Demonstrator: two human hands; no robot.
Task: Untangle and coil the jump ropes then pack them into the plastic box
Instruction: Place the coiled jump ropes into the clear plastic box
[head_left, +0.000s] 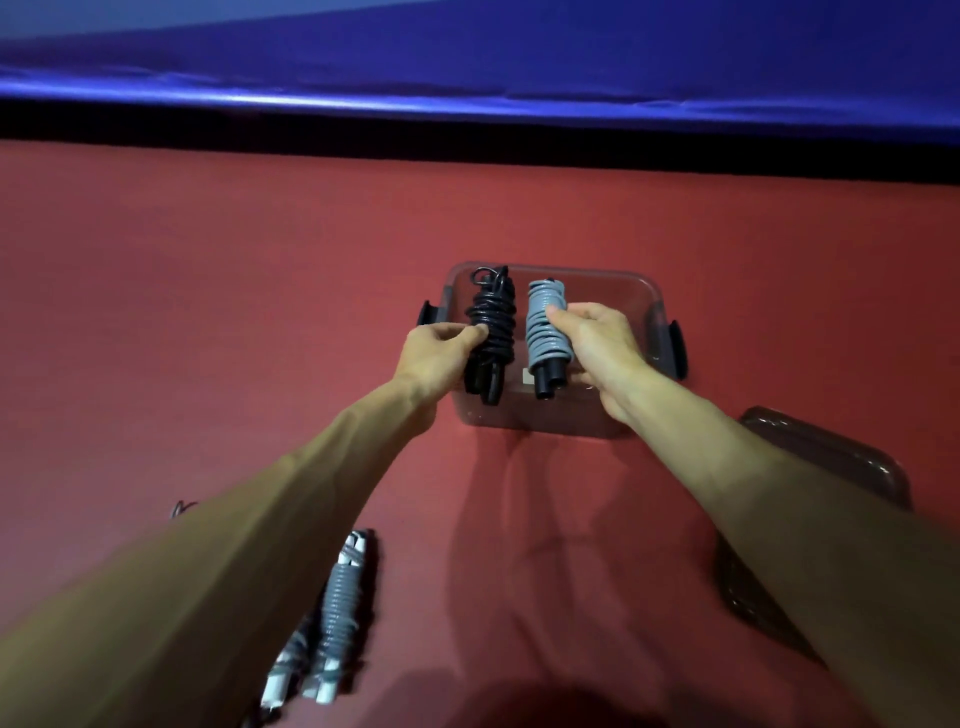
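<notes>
Clear plastic box (550, 422) is holding two of three coiled ropes. Left hand (436, 354) is gripping black rope (494, 310), right hand (598, 344) grey rope (539, 335).

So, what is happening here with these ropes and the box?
A person is packing coiled jump ropes. The left-hand grip holds a black coiled jump rope and the right-hand grip holds a grey coiled jump rope with black handles, side by side within the clear plastic box; whether they touch its floor I cannot tell. Another grey coiled rope with white handles lies on the red table, not yet packed. A dark brown lid lies beside the box.
</notes>
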